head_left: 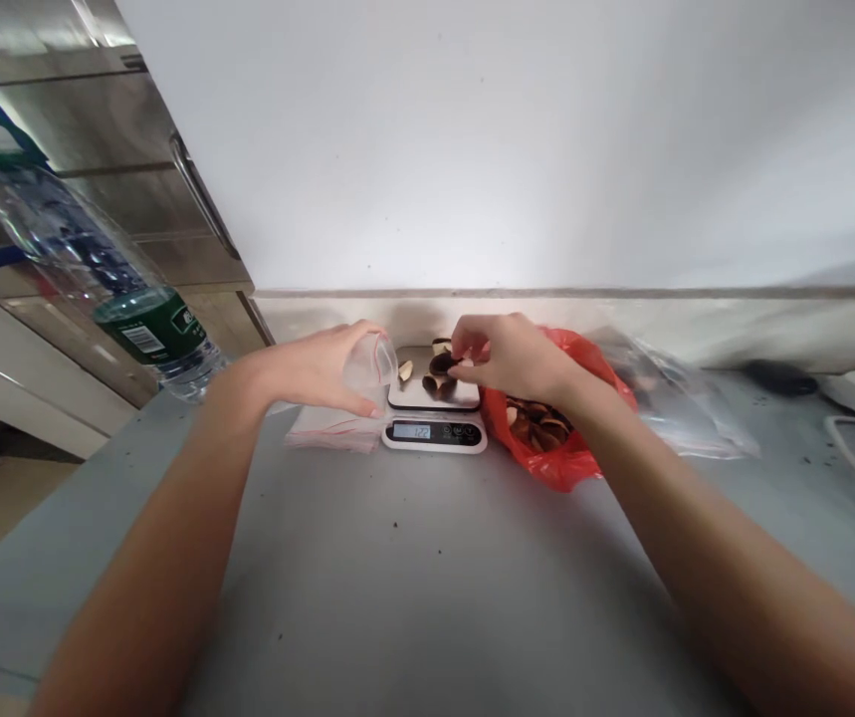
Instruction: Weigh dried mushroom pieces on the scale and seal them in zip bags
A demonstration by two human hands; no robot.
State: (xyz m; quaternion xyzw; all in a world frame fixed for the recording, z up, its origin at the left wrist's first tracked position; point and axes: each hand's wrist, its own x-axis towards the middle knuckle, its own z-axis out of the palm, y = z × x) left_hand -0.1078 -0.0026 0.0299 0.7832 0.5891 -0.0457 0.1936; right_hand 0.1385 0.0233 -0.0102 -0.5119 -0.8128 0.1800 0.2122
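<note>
Head view: left hand (315, 370), curved and clasped about one clear bag (368, 364) with a red-lined mouth, held at the scale's left edge. Right hand (517, 351), thumb and fingertips drawn close at a dark brown piece (442, 366) over the plate; whether gripped, cannot tell. Digital scale (477, 436), display lit, bearing several brown and pale pieces. Stack of clear bags (329, 432), left of scale. Red plastic bag (562, 466), open, touching or just beside scale at right, containing brown pieces (535, 426). Grey table (397, 597), beneath all.

Red bag (559, 466), dark-brown and cream pieces (439, 384), silver-and-white scale (407, 397).
</note>
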